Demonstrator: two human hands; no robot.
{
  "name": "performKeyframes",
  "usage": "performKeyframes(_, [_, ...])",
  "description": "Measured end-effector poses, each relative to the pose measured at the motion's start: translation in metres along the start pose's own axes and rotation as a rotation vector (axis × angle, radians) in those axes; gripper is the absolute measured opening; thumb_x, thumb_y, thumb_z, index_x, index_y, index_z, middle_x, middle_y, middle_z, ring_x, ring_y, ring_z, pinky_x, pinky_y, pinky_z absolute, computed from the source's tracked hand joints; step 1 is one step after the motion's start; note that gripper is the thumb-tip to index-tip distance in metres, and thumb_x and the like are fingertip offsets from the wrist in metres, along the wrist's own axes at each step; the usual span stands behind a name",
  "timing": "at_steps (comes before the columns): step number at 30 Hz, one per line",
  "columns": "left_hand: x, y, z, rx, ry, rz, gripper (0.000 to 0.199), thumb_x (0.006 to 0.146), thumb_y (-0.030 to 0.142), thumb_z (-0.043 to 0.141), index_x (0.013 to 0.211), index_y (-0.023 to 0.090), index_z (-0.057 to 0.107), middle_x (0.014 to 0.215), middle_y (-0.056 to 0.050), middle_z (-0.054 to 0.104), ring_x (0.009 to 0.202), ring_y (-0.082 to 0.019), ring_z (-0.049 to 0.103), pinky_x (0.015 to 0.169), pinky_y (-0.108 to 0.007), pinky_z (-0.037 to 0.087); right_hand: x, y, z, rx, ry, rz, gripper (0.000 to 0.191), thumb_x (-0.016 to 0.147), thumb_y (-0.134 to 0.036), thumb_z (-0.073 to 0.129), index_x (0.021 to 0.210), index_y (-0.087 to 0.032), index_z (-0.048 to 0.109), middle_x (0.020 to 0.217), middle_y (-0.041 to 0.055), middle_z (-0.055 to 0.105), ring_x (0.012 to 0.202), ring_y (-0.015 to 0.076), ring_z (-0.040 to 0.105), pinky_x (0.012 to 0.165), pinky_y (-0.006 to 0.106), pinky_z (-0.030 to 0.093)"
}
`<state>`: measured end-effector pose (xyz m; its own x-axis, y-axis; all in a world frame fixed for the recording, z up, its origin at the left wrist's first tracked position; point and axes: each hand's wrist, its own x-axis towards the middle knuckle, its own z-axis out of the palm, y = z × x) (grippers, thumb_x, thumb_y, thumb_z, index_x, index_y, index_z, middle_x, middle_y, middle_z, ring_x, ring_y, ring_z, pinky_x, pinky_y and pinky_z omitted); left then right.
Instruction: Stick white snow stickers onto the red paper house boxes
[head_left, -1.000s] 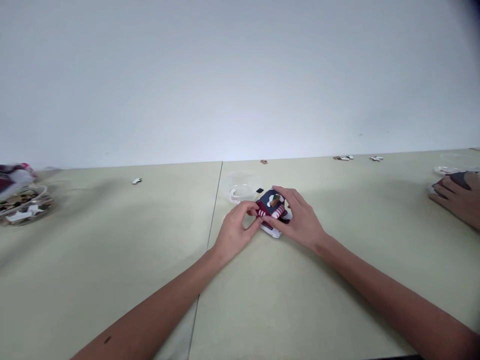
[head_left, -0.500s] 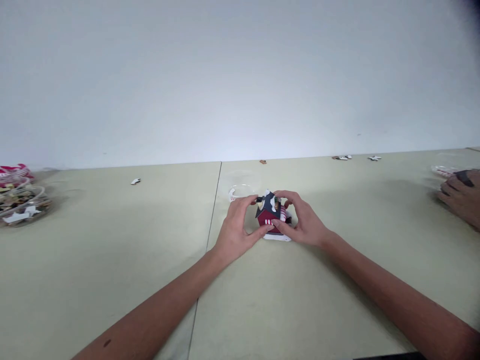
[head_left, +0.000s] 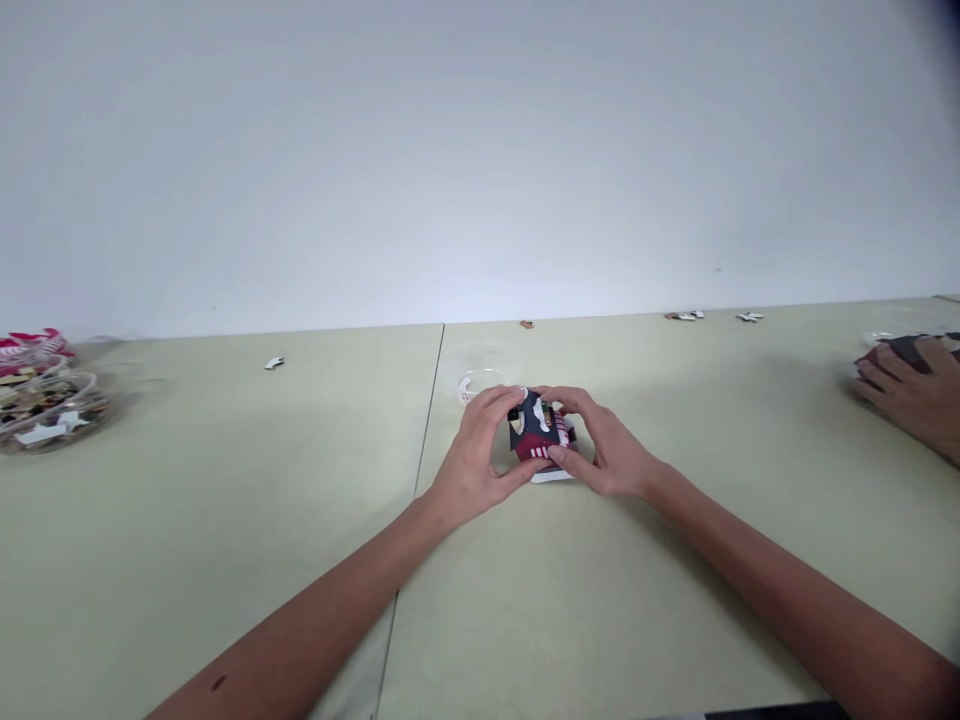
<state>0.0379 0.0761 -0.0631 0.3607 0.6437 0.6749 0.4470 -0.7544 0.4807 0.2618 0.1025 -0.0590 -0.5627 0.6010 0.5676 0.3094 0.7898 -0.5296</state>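
Note:
Between my two hands is a small model house (head_left: 535, 425) with a dark roof, red walls, red-and-white stripes and a white base. My left hand (head_left: 480, 450) grips its left side, fingers at the roof and thumb low on the front wall. From the right, my right hand (head_left: 604, 445) holds it too, thumb on the front near the stripes and fingers behind the roof. The house tilts towards me, its white base showing low at the front. Fingertips behind the roof are partly hidden. Just behind the left fingers stands a clear plastic tub (head_left: 486, 375) with a white piece in it.
At far left are clear tubs (head_left: 94, 410) of small pieces and a red-and-white striped item (head_left: 34, 345). Loose pieces lie at the back: a white one (head_left: 274, 363), a brown one (head_left: 527, 324) and several at right (head_left: 684, 316). Another person's hand (head_left: 919, 385) holds a dark-and-red object at far right.
The house has tipped towards me, so more of its roof shows. Both hands keep hold of it. The other person's hand has moved slightly left, bringing its dark-and-red object into view.

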Motion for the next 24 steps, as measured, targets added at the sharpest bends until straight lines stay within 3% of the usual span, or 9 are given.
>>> performKeyframes(10, [0.0004,-0.0009,-0.0003,0.014,-0.013,0.023,0.063,0.085,0.034,0.073,0.139,0.029,0.041,0.144,-0.012,0.048,0.139,-0.029,0.041,0.115,-0.054,0.039,-0.0001,0.0003,0.0012,-0.037,0.024,0.035,0.057,0.090,-0.036,0.062,0.140,-0.026,0.038,0.136,0.0132,0.057,0.111,0.0286,0.065,0.095,0.047,0.055])
performKeyframes(19, [0.0012,-0.0011,-0.0018,0.094,-0.071,0.077,0.067,0.087,0.032,0.070,0.144,0.029,0.036,0.153,-0.012,0.042,0.146,-0.030,0.034,0.121,-0.058,0.028,-0.0025,-0.0012,0.0048,-0.022,0.029,0.046,0.060,0.089,-0.037,0.065,0.141,-0.026,0.037,0.137,0.0135,0.056,0.112,0.0296,0.065,0.095,0.049,0.055])
performKeyframes(24, [-0.0009,0.0003,-0.0002,0.119,-0.121,0.112,0.072,0.088,0.029,0.068,0.149,0.031,0.030,0.158,-0.012,0.035,0.149,-0.032,0.028,0.120,-0.058,0.031,-0.0015,-0.0036,0.0092,0.044,-0.015,0.032,0.060,0.091,-0.039,0.064,0.142,-0.026,0.035,0.134,0.0132,0.058,0.110,0.0286,0.066,0.093,0.048,0.057])
